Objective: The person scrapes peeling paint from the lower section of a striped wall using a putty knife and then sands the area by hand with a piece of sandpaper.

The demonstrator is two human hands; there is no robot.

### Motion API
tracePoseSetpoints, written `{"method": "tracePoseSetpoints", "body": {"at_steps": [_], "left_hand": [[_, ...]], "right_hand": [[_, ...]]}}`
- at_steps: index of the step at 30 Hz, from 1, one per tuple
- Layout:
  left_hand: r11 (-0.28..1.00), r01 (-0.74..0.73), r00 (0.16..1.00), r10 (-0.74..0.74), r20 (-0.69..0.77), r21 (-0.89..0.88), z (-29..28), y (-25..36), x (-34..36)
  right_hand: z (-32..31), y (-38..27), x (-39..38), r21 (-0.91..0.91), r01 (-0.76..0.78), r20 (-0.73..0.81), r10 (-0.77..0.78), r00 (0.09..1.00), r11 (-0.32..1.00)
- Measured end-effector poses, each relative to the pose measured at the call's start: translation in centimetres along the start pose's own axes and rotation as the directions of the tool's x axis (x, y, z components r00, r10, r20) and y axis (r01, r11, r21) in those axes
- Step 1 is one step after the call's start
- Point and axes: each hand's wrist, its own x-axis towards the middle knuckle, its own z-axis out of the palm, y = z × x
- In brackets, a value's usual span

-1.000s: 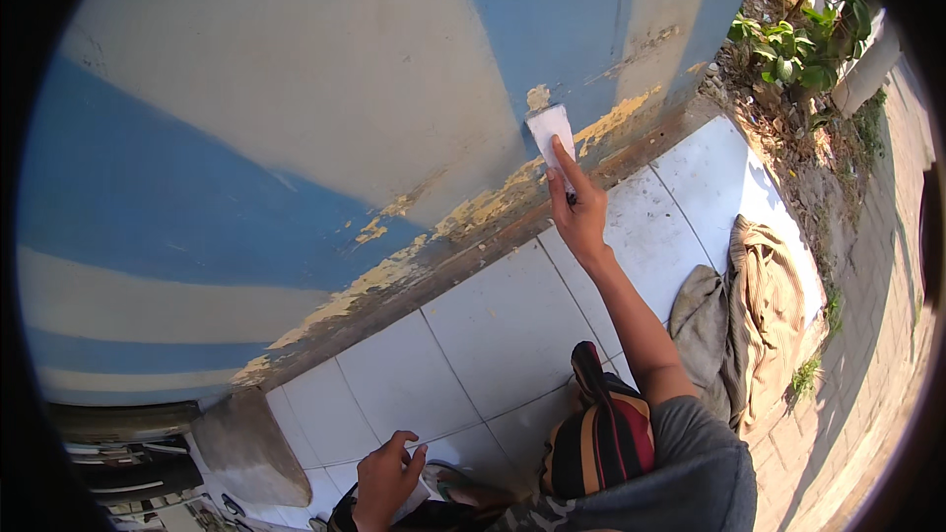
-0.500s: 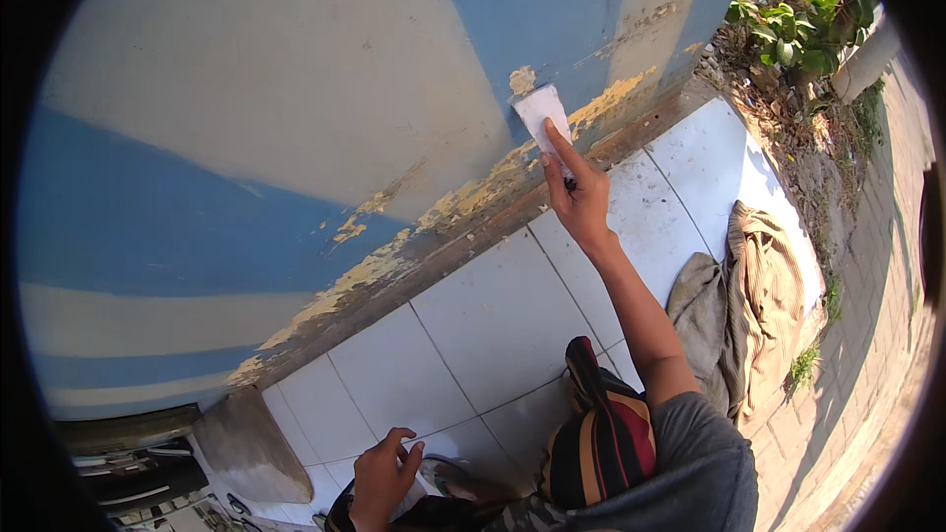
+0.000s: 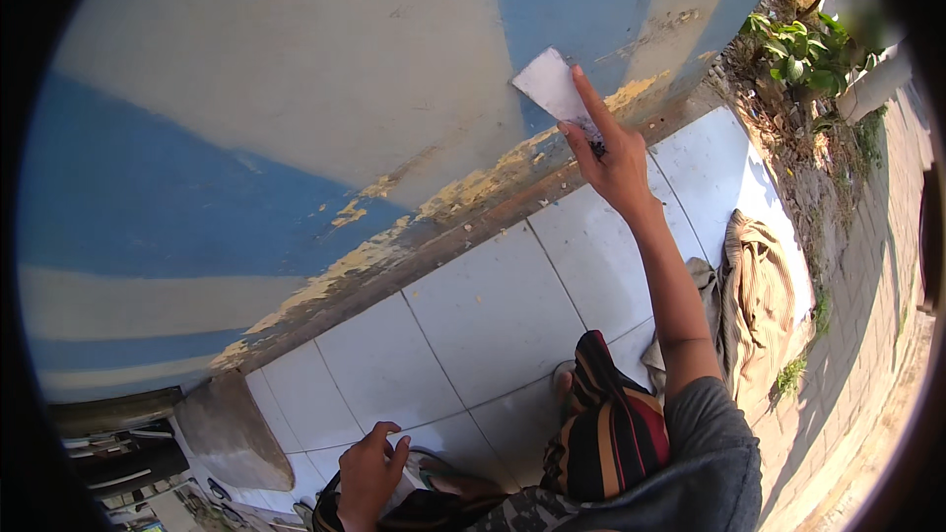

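My right hand point(image 3: 619, 163) grips a scraper with a pale, wide blade point(image 3: 554, 87), index finger stretched along one edge and thumb on the other. Its handle is mostly hidden in my palm. The blade lies against the painted wall point(image 3: 394, 20), on a blue stripe beside a grey one, above a band of flaking paint point(image 3: 473, 187) along the wall's foot. My left hand point(image 3: 370, 473) is low at the near left by my leg, thumb apart from half-curled fingers, with nothing visible in it.
White floor tiles point(image 3: 493, 305) run along the wall, with paint flakes near its foot. A tan and grey cloth point(image 3: 759, 286) lies at the right on the tile edge. Leafy plants point(image 3: 813, 54) grow at the far right, beside a paved path point(image 3: 838, 335).
The scraper has moved up the wall and tilted to the left; its blade now covers the place where a bare peeled patch showed. My left hand stays low by my leg.
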Motion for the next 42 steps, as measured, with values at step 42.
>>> {"method": "tracePoseSetpoints", "body": {"at_steps": [42], "left_hand": [[1.000, -0.026, 0.994, 0.028, -0.108, 0.015, -0.7, 0.9, 0.1]], "right_hand": [[-3.8, 2.7, 1.4, -0.210, 0.158, -0.001, -0.162, 0.987, 0.965]]}}
